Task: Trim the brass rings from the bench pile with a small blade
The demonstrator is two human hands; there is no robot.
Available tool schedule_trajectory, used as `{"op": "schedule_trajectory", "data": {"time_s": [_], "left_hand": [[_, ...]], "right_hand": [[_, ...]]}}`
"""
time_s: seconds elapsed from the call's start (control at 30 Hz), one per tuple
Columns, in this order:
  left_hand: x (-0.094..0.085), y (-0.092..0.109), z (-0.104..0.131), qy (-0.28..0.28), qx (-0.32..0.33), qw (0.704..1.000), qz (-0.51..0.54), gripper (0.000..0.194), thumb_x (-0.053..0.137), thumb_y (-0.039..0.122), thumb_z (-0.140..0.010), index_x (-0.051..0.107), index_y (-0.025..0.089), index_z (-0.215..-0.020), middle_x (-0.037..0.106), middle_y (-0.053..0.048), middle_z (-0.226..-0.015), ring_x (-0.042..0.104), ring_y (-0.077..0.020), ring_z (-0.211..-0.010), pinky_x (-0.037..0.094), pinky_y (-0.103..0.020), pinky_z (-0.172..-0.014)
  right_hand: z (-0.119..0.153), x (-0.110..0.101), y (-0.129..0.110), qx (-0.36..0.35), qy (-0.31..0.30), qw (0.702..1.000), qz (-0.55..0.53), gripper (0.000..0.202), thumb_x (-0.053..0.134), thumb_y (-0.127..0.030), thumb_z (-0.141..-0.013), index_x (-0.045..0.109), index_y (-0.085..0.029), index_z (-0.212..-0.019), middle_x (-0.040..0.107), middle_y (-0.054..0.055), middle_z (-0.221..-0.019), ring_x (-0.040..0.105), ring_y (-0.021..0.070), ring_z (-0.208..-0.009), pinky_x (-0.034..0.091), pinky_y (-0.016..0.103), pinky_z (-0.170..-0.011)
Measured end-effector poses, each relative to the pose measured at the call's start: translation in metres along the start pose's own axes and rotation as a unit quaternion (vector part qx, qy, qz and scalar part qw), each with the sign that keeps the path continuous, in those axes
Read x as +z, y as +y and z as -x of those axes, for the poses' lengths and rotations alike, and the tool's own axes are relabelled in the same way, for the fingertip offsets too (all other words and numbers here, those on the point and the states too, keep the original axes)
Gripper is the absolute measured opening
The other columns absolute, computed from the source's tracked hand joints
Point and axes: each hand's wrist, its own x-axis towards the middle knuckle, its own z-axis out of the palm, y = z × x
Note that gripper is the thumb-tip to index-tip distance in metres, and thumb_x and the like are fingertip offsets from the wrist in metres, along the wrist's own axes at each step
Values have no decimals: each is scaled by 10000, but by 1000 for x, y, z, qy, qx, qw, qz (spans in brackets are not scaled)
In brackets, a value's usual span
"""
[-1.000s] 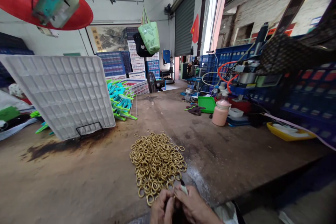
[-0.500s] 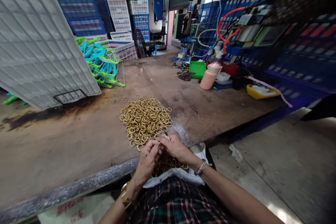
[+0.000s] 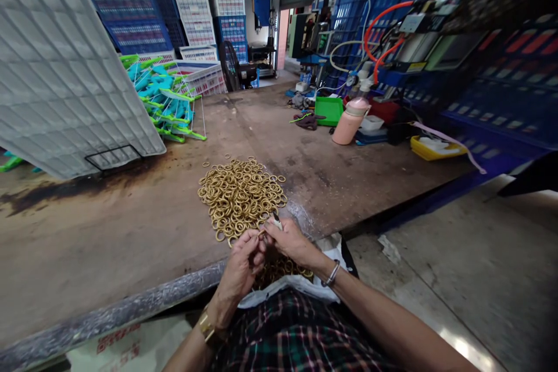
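My left hand (image 3: 244, 258) is closed in a pinch on a gold-coloured ring (image 3: 262, 233), held edge-on between both hands. My right hand (image 3: 293, 242) is wrapped round a small pale tool with a dark tip (image 3: 278, 221); its kind cannot be made out. The right fingers meet the ring from the other side. Just beyond the hands, a heap of gold-coloured rings (image 3: 242, 195) lies on the wooden table (image 3: 143, 244). Below the hands, more rings (image 3: 283, 270) sit in a white bag (image 3: 290, 286) at my lap, partly hidden by the hands.
A pale ribbed panel (image 3: 78, 70) leans at the left, beside teal and green plastic pieces (image 3: 168, 99). Toward the back right stand a pink bottle (image 3: 350, 122), a green tray (image 3: 329, 110) and a yellow tray (image 3: 436, 150). The table's front edge (image 3: 131, 301) is wrapped in plastic.
My left hand has turned slightly and its fingers sit a little farther left, so the ring between the hands shows more. The whole view has shifted slightly.
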Motion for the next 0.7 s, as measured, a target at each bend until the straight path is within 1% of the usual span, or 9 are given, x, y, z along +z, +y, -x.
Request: {"op": "schedule_trajectory", "data": {"time_s": [0.17,0.23,0.3,0.37,0.43,0.5,0.6,0.7], "left_hand": [[-2,-1,0,29,11,997,-67,276,587,408,-745,497,148,-719,459,55,-590,251,-1,-375,138,-141,-343],[-2,0,0,28,16,997,-74,263,582,396,-753,490,151,-721,459,55,-596,251,-1,-376,143,-140,-344],[-1,0,1,29,20,997,-67,250,577,385,-758,477,159,-726,470,53,-622,256,-1,-381,144,-139,-345],[0,0,1,34,24,997,-61,248,578,385,-756,464,167,-731,481,50,-645,266,-3,-387,145,-138,-345],[0,-1,0,38,30,997,-65,252,580,392,-753,462,170,-735,479,50,-645,272,-7,-391,153,-139,-347],[0,-1,-1,36,36,996,-72,264,581,406,-750,465,169,-730,463,56,-622,261,-11,-390,156,-144,-348],[-1,-2,-1,37,41,995,-89,285,584,429,-742,468,170,-717,435,65,-580,248,-19,-390,157,-151,-351],[-1,-2,0,43,44,992,-110,292,571,444,-749,470,172,-713,421,68,-563,243,-25,-394,158,-156,-357]], "right_hand": [[2,-1,-9,-60,20,995,81,308,409,-346,-827,456,-170,-578,452,-37,-534,395,81,-523,318,190,-517],[2,-3,-11,-72,27,990,116,277,389,-331,-840,522,-162,-667,493,-26,-576,432,90,-550,332,196,-543],[2,-5,-10,-71,44,982,172,258,363,-301,-854,566,-158,-785,535,-12,-619,464,101,-571,340,205,-567],[3,-7,-6,-79,54,962,255,238,357,-247,-851,578,-163,-833,565,5,-653,486,113,-593,335,216,-588],[6,-7,-1,-98,34,936,336,203,382,-179,-815,584,-170,-825,590,19,-686,503,126,-627,321,223,-599],[9,-5,2,-103,6,912,396,199,409,-121,-758,586,-172,-832,610,29,-714,518,138,-656,309,228,-600],[11,-2,1,-88,-12,890,448,233,419,-89,-704,585,-164,-849,625,45,-752,536,153,-686,299,236,-598],[11,0,-2,-82,-20,882,463,248,409,-89,-705,582,-161,-868,633,56,-784,548,161,-709,298,242,-600]]}}
